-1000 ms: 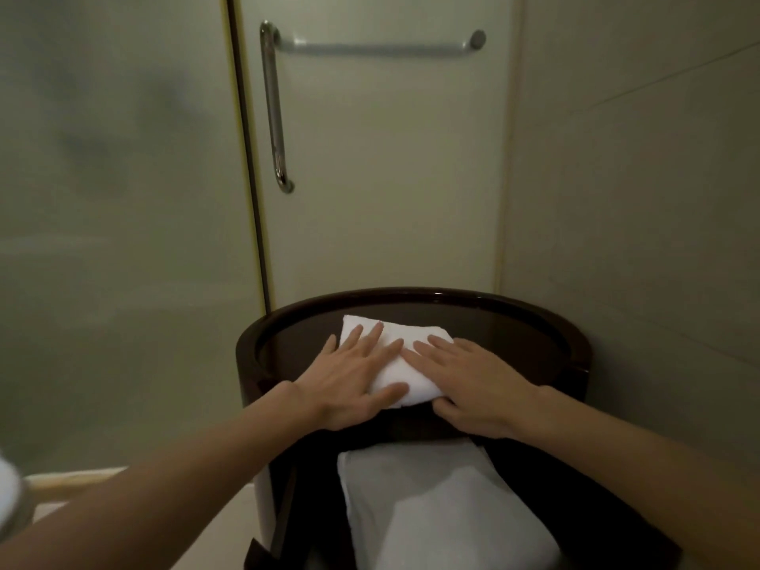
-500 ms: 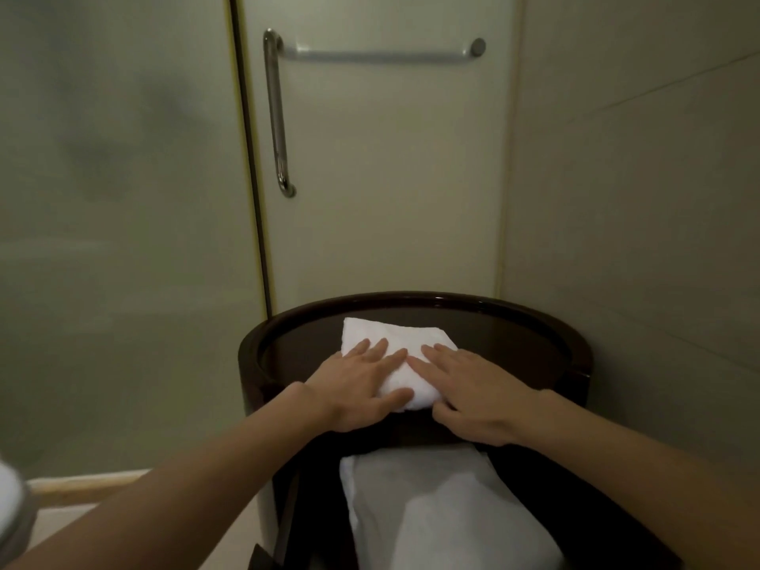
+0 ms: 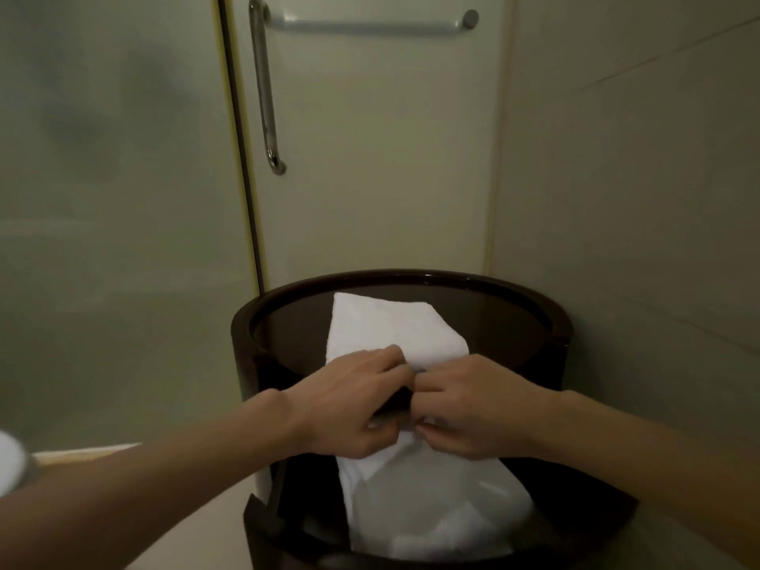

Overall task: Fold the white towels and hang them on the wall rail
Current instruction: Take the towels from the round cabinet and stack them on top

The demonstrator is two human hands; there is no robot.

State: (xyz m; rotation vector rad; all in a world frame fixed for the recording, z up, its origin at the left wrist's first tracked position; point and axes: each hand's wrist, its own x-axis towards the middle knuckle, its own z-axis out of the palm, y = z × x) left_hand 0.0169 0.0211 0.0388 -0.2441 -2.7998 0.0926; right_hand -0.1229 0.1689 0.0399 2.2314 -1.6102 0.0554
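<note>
At the near edge of the round table, my left hand and right hand, close together, each pinch the white towel, which hangs below that edge and lies flat on top beyond. It is soft, light and limp: grip folded edges with both hands. My hands hide whether upper and lower cloth join; the wall rail beyond is bare.

Two bare forearms.
The left grip and right grip are bare hands; both wrists are uncovered.
</note>
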